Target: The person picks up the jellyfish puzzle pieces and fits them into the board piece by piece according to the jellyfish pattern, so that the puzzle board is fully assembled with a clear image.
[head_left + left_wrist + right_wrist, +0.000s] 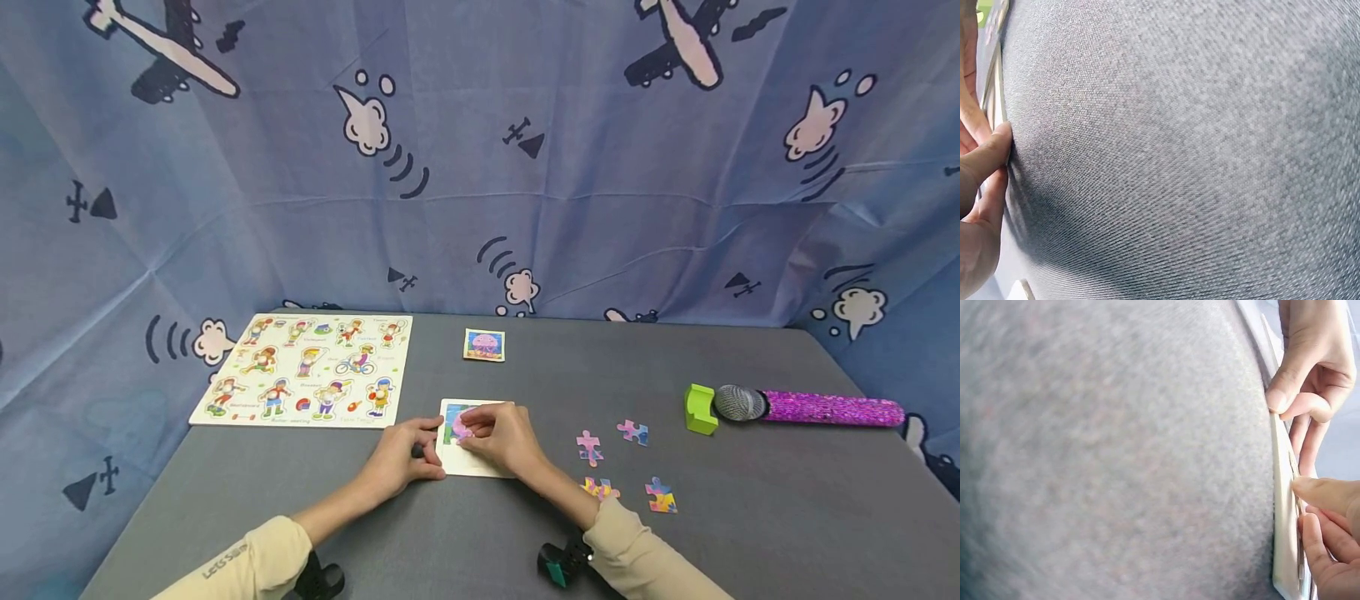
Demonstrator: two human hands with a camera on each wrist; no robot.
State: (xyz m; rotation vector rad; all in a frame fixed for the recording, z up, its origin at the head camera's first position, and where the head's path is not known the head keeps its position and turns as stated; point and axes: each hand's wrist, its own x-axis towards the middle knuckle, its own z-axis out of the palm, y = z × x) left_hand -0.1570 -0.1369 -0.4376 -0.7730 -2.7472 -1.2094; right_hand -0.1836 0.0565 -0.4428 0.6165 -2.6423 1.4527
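Note:
A white-framed puzzle tray (474, 465) lies on the table with a colourful picture piece in its upper left part. My left hand (408, 454) grips the tray's left edge, its thumb by the near corner. Over the tray, my right hand (506, 437) pinches a pink puzzle piece (459, 427) against the tray's picture area; the fingers cover much of it. The right wrist view shows the thumb and fingers of the right hand (1335, 544) low over the tray's edge (1283, 506). Loose jigsaw pieces (589, 448) lie to the right, one partly behind the right forearm.
A small jellyfish picture card (484, 345) lies beyond the tray. On the left is a large board of cartoon children (300, 383). A green block (701, 410) and a glittery pink microphone (825, 408) lie at the right. A patterned blue curtain (465, 167) hangs behind the table.

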